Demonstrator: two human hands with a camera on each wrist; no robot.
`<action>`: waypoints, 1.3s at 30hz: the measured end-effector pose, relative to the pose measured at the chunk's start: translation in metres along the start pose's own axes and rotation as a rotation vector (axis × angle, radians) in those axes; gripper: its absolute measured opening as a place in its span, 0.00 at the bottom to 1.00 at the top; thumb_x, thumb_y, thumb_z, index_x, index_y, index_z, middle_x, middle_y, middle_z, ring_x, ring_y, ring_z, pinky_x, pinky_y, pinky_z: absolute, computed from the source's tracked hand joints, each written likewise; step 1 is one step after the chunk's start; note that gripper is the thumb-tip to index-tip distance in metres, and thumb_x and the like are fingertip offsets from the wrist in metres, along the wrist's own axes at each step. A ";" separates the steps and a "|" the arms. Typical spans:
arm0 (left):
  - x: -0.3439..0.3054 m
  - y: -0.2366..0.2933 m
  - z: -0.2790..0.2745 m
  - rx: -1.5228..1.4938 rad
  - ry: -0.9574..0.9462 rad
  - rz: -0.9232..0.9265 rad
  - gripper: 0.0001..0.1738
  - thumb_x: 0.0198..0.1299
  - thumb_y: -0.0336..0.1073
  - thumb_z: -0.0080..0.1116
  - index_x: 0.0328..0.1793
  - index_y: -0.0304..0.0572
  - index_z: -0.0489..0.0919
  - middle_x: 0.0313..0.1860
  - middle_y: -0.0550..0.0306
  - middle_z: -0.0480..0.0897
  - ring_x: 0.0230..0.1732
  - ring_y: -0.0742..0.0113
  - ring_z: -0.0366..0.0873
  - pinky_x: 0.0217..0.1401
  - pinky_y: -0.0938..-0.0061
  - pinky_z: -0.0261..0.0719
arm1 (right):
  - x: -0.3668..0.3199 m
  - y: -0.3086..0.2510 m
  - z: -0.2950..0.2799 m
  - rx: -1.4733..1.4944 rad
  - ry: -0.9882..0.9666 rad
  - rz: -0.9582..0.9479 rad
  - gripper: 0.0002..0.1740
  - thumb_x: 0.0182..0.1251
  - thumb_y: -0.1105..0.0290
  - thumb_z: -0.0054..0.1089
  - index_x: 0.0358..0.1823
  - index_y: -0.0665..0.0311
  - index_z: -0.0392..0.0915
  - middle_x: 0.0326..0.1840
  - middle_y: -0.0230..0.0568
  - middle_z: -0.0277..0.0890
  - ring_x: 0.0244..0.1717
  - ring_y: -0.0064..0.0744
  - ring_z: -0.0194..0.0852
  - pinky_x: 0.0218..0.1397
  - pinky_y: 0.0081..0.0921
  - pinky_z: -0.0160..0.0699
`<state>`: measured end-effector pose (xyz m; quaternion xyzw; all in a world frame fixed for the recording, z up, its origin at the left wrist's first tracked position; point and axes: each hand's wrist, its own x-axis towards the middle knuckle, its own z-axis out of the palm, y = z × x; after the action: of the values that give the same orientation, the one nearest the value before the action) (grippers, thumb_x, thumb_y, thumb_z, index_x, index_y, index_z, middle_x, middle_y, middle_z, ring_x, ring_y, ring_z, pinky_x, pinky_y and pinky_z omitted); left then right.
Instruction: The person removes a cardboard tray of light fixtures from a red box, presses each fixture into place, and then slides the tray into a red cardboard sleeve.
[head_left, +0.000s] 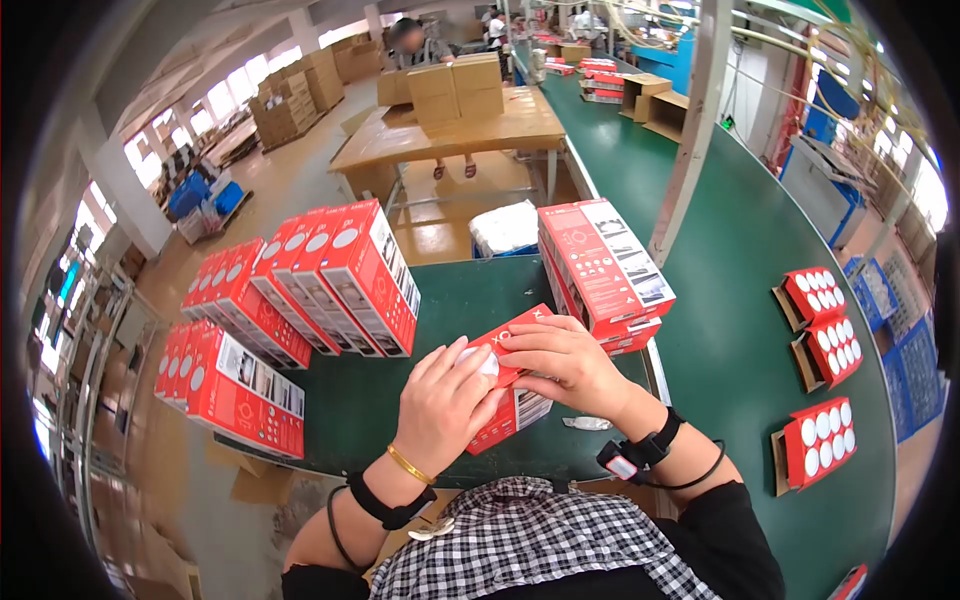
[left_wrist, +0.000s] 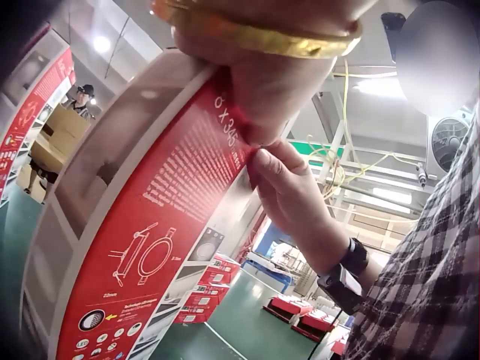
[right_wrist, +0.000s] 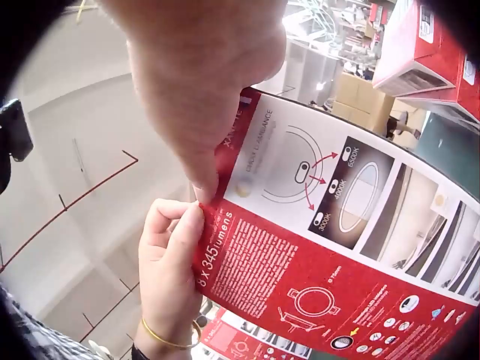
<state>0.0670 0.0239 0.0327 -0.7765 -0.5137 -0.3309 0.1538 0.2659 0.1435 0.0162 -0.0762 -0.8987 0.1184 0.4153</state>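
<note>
A red and white printed carton (head_left: 508, 415) stands on the green table in front of me, its top face partly hidden by both hands. My left hand (head_left: 440, 400), with a gold bangle above its wrist, holds the top from the left, fingers laid over it. From the right, my right hand (head_left: 570, 365) grips the top edge, thumb low on the near side. Both hands meet close together at that edge; in the right wrist view the left thumb and fingers pinch the carton (right_wrist: 255, 262) by its corner. Right thumb and fingers (left_wrist: 281, 169) press the same edge.
Rows of matching cartons (head_left: 360, 275) stand on the left of the table (head_left: 460, 290). More cartons (head_left: 605, 265) are stacked at back right, beside a metal post (head_left: 690, 140). A small clear plastic piece (head_left: 587, 423) lies near my right wrist. Open boxes of white discs (head_left: 820, 440) line the right side.
</note>
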 end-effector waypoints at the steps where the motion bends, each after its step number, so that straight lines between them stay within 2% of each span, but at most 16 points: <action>1: 0.000 0.001 0.001 0.010 0.005 0.010 0.12 0.53 0.33 0.74 0.40 0.43 0.80 0.56 0.50 0.87 0.62 0.44 0.82 0.66 0.49 0.78 | -0.001 0.002 0.001 0.013 -0.020 -0.008 0.19 0.59 0.65 0.75 0.53 0.54 0.85 0.55 0.34 0.85 0.64 0.37 0.80 0.69 0.41 0.70; 9: 0.001 0.000 0.006 -0.010 0.032 -0.082 0.14 0.53 0.33 0.74 0.42 0.43 0.79 0.56 0.51 0.86 0.62 0.45 0.82 0.64 0.51 0.78 | 0.000 -0.005 0.011 -0.047 0.051 0.061 0.15 0.57 0.72 0.76 0.45 0.57 0.83 0.56 0.33 0.86 0.64 0.36 0.81 0.66 0.39 0.70; 13: 0.009 0.012 -0.005 0.032 0.018 -0.206 0.21 0.51 0.39 0.76 0.47 0.44 0.78 0.62 0.50 0.83 0.63 0.46 0.81 0.67 0.52 0.74 | -0.003 -0.009 -0.001 0.025 0.031 0.095 0.24 0.56 0.70 0.76 0.56 0.57 0.82 0.64 0.41 0.79 0.69 0.41 0.75 0.68 0.40 0.70; 14: 0.008 0.011 -0.003 0.034 0.017 -0.210 0.21 0.51 0.39 0.76 0.47 0.44 0.78 0.62 0.50 0.83 0.63 0.46 0.81 0.67 0.52 0.74 | -0.011 -0.002 -0.005 0.003 0.062 0.096 0.37 0.53 0.69 0.79 0.67 0.57 0.76 0.71 0.46 0.72 0.72 0.45 0.71 0.69 0.41 0.70; 15: 0.006 0.008 0.000 0.033 -0.021 -0.242 0.22 0.51 0.41 0.76 0.48 0.45 0.78 0.64 0.49 0.82 0.64 0.47 0.80 0.68 0.52 0.72 | -0.022 0.006 -0.005 0.005 0.060 0.091 0.37 0.53 0.69 0.79 0.67 0.57 0.76 0.71 0.46 0.72 0.72 0.45 0.71 0.69 0.41 0.70; 17: 0.007 0.006 0.000 0.037 -0.058 -0.271 0.23 0.51 0.43 0.77 0.48 0.45 0.78 0.66 0.49 0.81 0.64 0.48 0.80 0.69 0.52 0.71 | -0.055 0.029 0.006 0.152 0.213 0.427 0.46 0.54 0.67 0.80 0.75 0.61 0.68 0.75 0.47 0.68 0.73 0.45 0.68 0.70 0.42 0.71; 19: 0.013 0.007 -0.002 -0.007 -0.129 -0.307 0.24 0.49 0.42 0.79 0.48 0.44 0.78 0.62 0.48 0.83 0.60 0.48 0.82 0.65 0.54 0.75 | -0.108 0.064 0.034 0.390 0.037 0.749 0.54 0.56 0.62 0.81 0.80 0.67 0.57 0.79 0.53 0.63 0.79 0.44 0.62 0.77 0.41 0.66; 21: 0.013 0.000 -0.007 -0.076 -0.132 -0.296 0.23 0.50 0.41 0.78 0.48 0.45 0.78 0.60 0.49 0.84 0.57 0.47 0.83 0.62 0.55 0.76 | -0.145 0.077 0.058 0.526 -0.175 0.883 0.58 0.55 0.59 0.83 0.82 0.67 0.54 0.81 0.56 0.60 0.81 0.46 0.60 0.79 0.42 0.64; 23: 0.031 -0.006 -0.020 -0.258 -0.071 -0.350 0.21 0.50 0.37 0.79 0.46 0.43 0.79 0.53 0.49 0.87 0.49 0.46 0.85 0.53 0.59 0.82 | -0.172 0.081 0.071 0.420 -0.161 0.755 0.62 0.54 0.57 0.84 0.83 0.66 0.51 0.82 0.58 0.58 0.81 0.46 0.60 0.79 0.44 0.63; 24: 0.039 -0.010 -0.031 -0.308 -0.057 -0.413 0.20 0.50 0.34 0.79 0.45 0.40 0.78 0.52 0.46 0.87 0.47 0.49 0.87 0.51 0.62 0.84 | -0.168 0.073 0.061 0.627 -0.128 0.871 0.63 0.54 0.57 0.83 0.84 0.65 0.48 0.81 0.60 0.59 0.80 0.48 0.61 0.81 0.43 0.61; 26: 0.045 -0.032 -0.041 -0.543 -0.036 -0.577 0.19 0.56 0.31 0.75 0.48 0.38 0.74 0.55 0.48 0.86 0.55 0.65 0.83 0.61 0.68 0.79 | -0.166 0.064 0.044 0.826 -0.113 0.860 0.61 0.57 0.60 0.82 0.85 0.63 0.47 0.73 0.54 0.67 0.74 0.41 0.66 0.78 0.38 0.64; 29: 0.083 -0.068 -0.043 -0.773 -0.189 -0.732 0.15 0.67 0.28 0.63 0.56 0.40 0.74 0.63 0.51 0.81 0.65 0.68 0.76 0.73 0.68 0.69 | -0.151 0.042 0.010 0.929 0.007 0.828 0.54 0.64 0.64 0.76 0.85 0.60 0.49 0.64 0.44 0.72 0.65 0.31 0.70 0.72 0.33 0.69; 32: 0.122 -0.092 -0.021 -0.480 0.059 -0.461 0.19 0.70 0.31 0.61 0.65 0.38 0.74 0.69 0.49 0.78 0.71 0.65 0.73 0.77 0.67 0.64 | -0.122 0.042 -0.041 0.785 0.239 0.975 0.46 0.68 0.64 0.71 0.83 0.60 0.56 0.58 0.40 0.75 0.62 0.28 0.73 0.68 0.30 0.72; 34: 0.129 -0.088 -0.030 -0.474 0.085 -0.490 0.21 0.70 0.33 0.61 0.67 0.39 0.74 0.74 0.44 0.73 0.76 0.60 0.69 0.79 0.65 0.63 | -0.115 0.071 -0.062 0.691 0.379 1.000 0.40 0.70 0.64 0.70 0.80 0.65 0.63 0.67 0.46 0.75 0.65 0.28 0.73 0.66 0.30 0.76; 35: 0.131 -0.089 -0.034 -0.463 0.107 -0.521 0.23 0.70 0.35 0.62 0.69 0.40 0.75 0.78 0.39 0.67 0.80 0.55 0.64 0.81 0.63 0.61 | -0.108 0.091 -0.076 0.633 0.372 1.129 0.37 0.71 0.63 0.69 0.77 0.68 0.66 0.67 0.48 0.77 0.64 0.29 0.75 0.65 0.30 0.77; 39: 0.082 -0.113 -0.023 -0.528 0.153 -0.606 0.16 0.71 0.33 0.59 0.62 0.37 0.79 0.75 0.41 0.72 0.76 0.55 0.70 0.80 0.64 0.64 | -0.087 0.165 -0.128 0.794 0.403 1.250 0.29 0.79 0.57 0.59 0.71 0.69 0.70 0.58 0.41 0.84 0.52 0.29 0.86 0.59 0.29 0.85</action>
<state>-0.0222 0.1156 0.0936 -0.5760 -0.6038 -0.5385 -0.1173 0.4266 0.3007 -0.0127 -0.4355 -0.4854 0.6292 0.4229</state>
